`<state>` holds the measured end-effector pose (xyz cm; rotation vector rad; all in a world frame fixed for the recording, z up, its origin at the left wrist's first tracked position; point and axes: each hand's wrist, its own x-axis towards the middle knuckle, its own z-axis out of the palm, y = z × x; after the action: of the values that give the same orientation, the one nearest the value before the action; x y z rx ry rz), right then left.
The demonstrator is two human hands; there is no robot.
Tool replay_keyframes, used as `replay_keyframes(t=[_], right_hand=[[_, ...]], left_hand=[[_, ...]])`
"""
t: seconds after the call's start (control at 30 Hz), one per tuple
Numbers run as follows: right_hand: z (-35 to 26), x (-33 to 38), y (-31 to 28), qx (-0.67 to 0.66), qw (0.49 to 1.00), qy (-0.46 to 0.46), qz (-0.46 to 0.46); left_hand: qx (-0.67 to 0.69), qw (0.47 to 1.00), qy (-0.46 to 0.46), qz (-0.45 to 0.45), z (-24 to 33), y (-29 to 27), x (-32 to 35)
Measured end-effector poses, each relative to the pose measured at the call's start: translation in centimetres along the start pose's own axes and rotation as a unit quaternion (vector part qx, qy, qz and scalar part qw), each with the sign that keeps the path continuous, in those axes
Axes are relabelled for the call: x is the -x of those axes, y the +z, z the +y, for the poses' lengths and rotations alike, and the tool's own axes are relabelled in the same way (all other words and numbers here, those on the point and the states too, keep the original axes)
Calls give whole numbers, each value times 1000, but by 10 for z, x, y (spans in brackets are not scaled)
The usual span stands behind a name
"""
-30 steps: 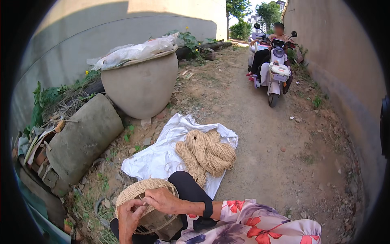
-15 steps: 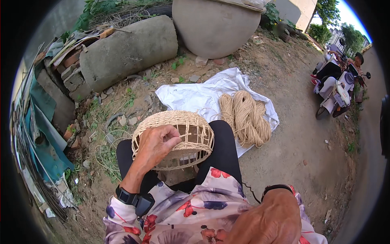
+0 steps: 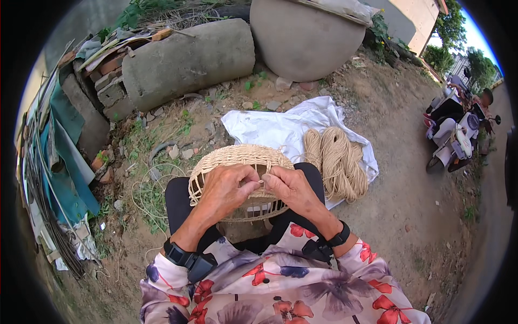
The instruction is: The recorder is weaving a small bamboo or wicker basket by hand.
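A woven cord basket (image 3: 240, 155) rests across my knees, with a dense band on top and open, barred sides. My left hand (image 3: 229, 188) is closed at its near side, thumb and forefinger pinching a short strand of cord (image 3: 261, 182). Right beside it, my right hand (image 3: 294, 189) is also closed in a pinch on the strand, fingertips nearly meeting those of the left. Both hands cover much of the basket's front. Exactly how the strand runs between the fingertips is hidden.
Thick hanks of beige cord (image 3: 337, 162) lie on a white plastic sheet (image 3: 259, 128) beyond my knees. Loose cord (image 3: 141, 202) trails over the ground at left. Farther off are a concrete cylinder (image 3: 189, 62), a large clay pot (image 3: 307, 40) and a person by scooters (image 3: 458, 135).
My right hand has come up from near my lap to the basket and joined the left at the strand. The view has shifted slightly, while my left hand keeps its pinch.
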<state>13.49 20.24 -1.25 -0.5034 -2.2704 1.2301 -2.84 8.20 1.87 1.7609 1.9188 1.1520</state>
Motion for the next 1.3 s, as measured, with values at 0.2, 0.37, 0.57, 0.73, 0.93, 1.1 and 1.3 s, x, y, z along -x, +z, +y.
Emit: replay_keyframes(t=[0.2,0.37,0.57,0.73,0.93,1.1,1.3], right_hand=[[-12,-1,-3,-11,1000,11,6],[-4,-8,-3,-38,998,2,-58],[-6,-8,-3,-33,997,25,-70],[-17,4,1,60,991,-112,30],[-1,6,22,95,971,-217,31],[5,11,16,-267,959,97,3],[0,10,24,-258,960,107,29]], left_hand=[[-37,999,24,6,-2,3,-2],[-39,998,37,17,-7,3,-2],[11,999,-35,-13,-8,-2,-4],[116,989,-74,-52,-17,-15,-17],[191,961,-157,-120,-12,-21,-14],[212,953,-163,-141,-10,-22,-12],[234,950,-163,-124,-13,-15,-9]])
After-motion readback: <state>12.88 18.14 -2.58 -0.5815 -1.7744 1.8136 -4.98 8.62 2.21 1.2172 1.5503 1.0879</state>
